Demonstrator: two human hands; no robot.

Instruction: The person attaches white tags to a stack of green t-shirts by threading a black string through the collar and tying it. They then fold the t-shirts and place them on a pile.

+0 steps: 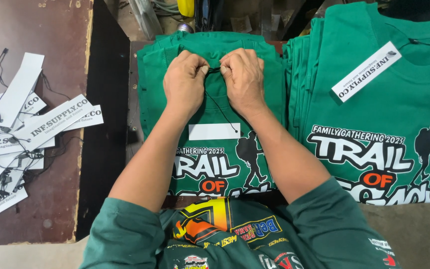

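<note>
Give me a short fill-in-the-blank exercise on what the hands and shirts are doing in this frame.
1. Both the left hand and the right hand pinch a thin black ____ at the shirt's collar.
2. The white tag lying on the middle shirt shows its ____ side.
3. The loose tags lie on the ____ side of the picture.
4. The shirt stack on the right is ____ in colour.

Missing words: string; blank; left; green

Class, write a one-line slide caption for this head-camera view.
Both hands, left hand and right hand, pinch a black string with a white tag over a green printed T-shirt.
</note>
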